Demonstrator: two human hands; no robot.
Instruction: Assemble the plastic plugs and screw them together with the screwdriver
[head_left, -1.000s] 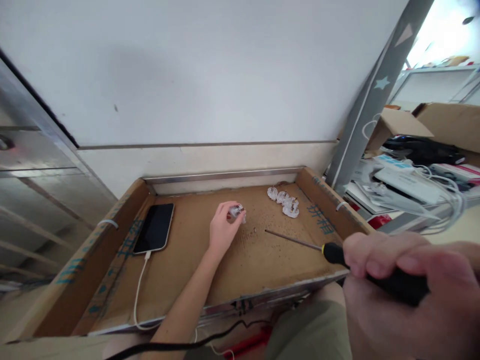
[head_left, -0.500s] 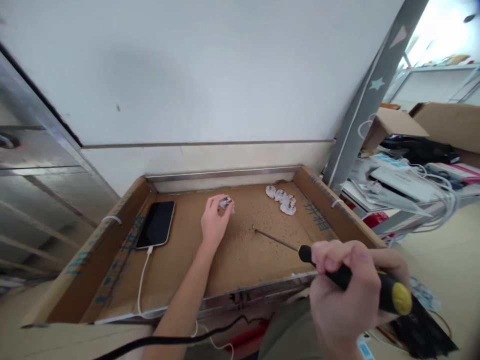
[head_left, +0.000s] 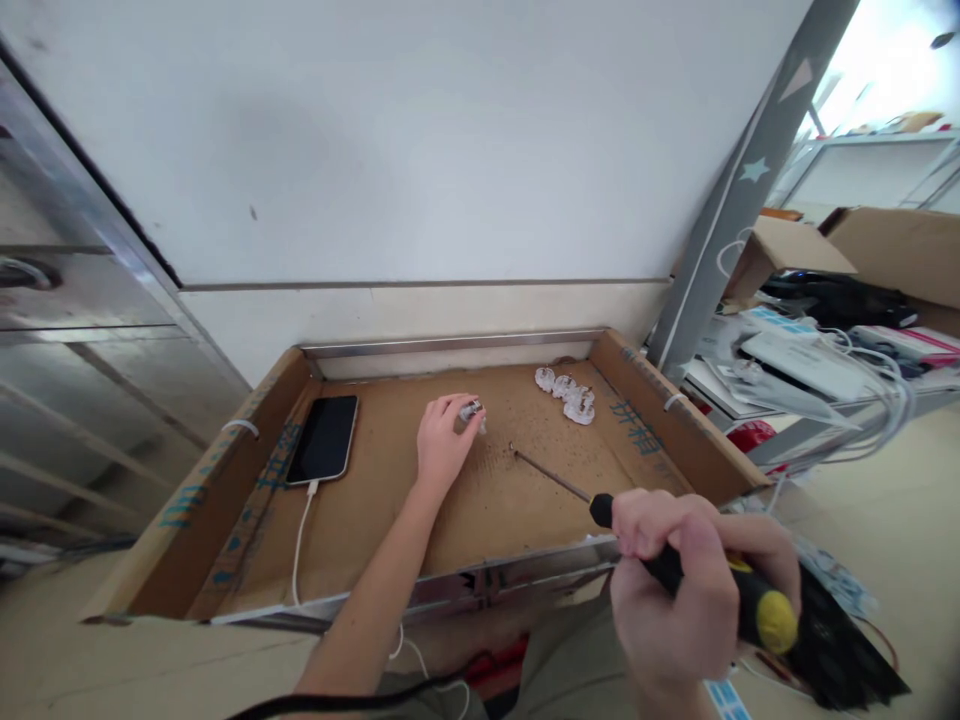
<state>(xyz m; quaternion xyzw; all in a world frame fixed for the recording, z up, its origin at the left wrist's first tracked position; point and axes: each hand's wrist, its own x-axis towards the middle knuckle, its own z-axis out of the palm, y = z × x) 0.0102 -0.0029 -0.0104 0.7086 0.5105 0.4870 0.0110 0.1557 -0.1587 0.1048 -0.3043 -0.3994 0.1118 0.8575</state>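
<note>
In the head view, we see our left hand point(head_left: 441, 445) near the centre of the frame, its fingers pinching a small clear plastic piece point(head_left: 469, 411). The piece sits at the fingertips, on the right side of that hand, partly hidden by the fingers and above the floor of a cardboard tray point(head_left: 495, 530); whether it touches the cardboard we cannot tell.

Our right hand point(head_left: 679, 585), at the lower right, is wrapped around the black-and-yellow handle of a screwdriver point(head_left: 601, 510). Its shaft slants up and left over the tray, and its tip points to a spot right of and slightly below the left hand, near it but apart from the plastic piece. A tiny bit at the tip is too small for us to identify.

Right of centre, more clear plastic pieces point(head_left: 577, 405) lie bunched in the tray, well apart from both hands. At the tray's left side we see a smartphone point(head_left: 322, 440) with a white cable point(head_left: 302, 540) plugged into its lower end.
</note>
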